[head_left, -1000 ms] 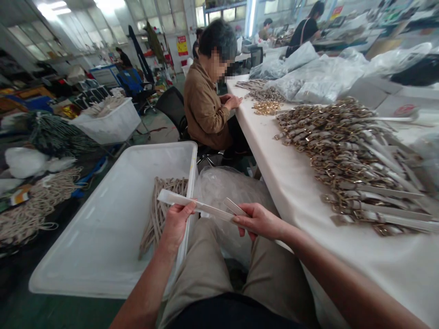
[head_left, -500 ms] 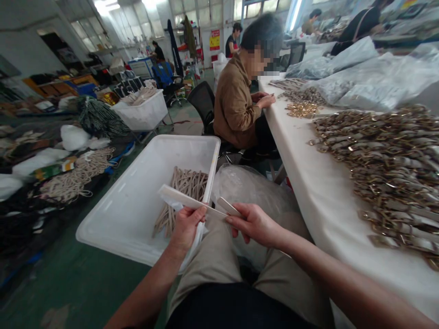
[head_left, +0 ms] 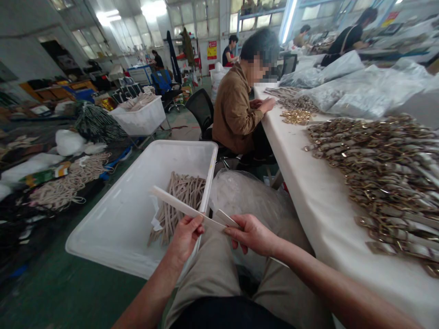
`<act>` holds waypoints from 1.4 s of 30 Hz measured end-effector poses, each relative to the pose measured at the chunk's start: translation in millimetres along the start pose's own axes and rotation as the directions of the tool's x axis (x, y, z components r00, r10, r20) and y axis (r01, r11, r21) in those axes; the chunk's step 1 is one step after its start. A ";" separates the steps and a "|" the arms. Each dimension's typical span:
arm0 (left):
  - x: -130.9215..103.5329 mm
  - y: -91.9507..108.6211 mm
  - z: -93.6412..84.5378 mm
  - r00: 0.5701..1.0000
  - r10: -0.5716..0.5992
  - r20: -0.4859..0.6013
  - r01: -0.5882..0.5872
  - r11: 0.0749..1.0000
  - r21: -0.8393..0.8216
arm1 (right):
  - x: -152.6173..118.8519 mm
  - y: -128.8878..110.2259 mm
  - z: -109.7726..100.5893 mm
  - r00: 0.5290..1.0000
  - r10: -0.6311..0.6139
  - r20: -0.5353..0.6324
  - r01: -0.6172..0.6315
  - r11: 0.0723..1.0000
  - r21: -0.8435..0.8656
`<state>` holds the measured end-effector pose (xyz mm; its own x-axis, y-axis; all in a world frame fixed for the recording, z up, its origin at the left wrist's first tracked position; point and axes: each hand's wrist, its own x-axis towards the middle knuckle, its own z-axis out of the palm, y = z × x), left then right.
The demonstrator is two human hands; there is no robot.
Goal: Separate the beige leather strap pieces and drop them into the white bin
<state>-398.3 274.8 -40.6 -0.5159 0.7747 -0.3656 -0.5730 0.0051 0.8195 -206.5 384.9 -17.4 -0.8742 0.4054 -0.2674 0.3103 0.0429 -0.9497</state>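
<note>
A pale flat strap (head_left: pixel 176 204) stretches between my hands above my lap, its far end sticking out over the bin. My left hand (head_left: pixel 187 235) pinches it near the middle, thumb on top. My right hand (head_left: pixel 254 234) is closed on its near end. A second short strap end (head_left: pixel 227 217) sticks out of the right fingers; whether it is the same strap folded over, I cannot tell. Below lies a heap of beige straps (head_left: pixel 187 189) in the white plastic bin (head_left: pixel 113 205). A white scrap (head_left: pixel 157 221) of paper or film shows beside the heap.
On my right, a white-covered table (head_left: pixel 305 196) bears a large pile of straps with metal buckles (head_left: pixel 387 173) and small gold fittings (head_left: pixel 297 116). A clear plastic bag (head_left: pixel 247 192) sits between bin and table. A co-worker in a brown jacket (head_left: pixel 235 109) sits ahead.
My view has tilted and shifted slightly. My hands keep their hold on the strap. The white scrap, earlier just under the strap, now shows lower, beside the heap.
</note>
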 end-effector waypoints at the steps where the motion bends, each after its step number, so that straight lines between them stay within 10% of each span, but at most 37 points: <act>1: -1.5 -12.4 5.2 0.998 -0.054 0.019 0.054 0.998 -0.018 | 4.2 4.0 1.1 1.000 0.012 -0.013 -0.012 1.000 -0.004; 17: -6.8 -69.2 30.1 0.951 -0.292 0.100 0.296 0.955 -0.030 | -15.2 28.3 -8.0 0.985 0.156 -0.072 -0.161 0.984 -0.069; 25: 5.4 -58.4 13.8 0.966 -0.258 0.032 0.259 0.965 -0.031 | -53.2 31.9 -22.9 0.980 0.201 -0.017 -0.201 0.978 -0.053; 31: -6.6 -77.5 37.9 0.943 -0.300 0.142 0.298 0.954 0.034 | -25.2 33.6 -12.4 0.982 0.165 -0.091 -0.173 0.981 -0.086; 42: 6.2 -38.1 22.1 0.974 -0.224 0.017 0.224 0.975 0.002 | -62.1 25.2 -29.5 0.976 0.213 -0.051 -0.217 0.974 -0.070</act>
<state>-365.7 293.4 -64.3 -0.3636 0.7644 -0.5324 -0.6727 0.1799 0.7177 -133.4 387.7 -19.9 -0.7677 0.4512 -0.4551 0.5175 0.0177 -0.8555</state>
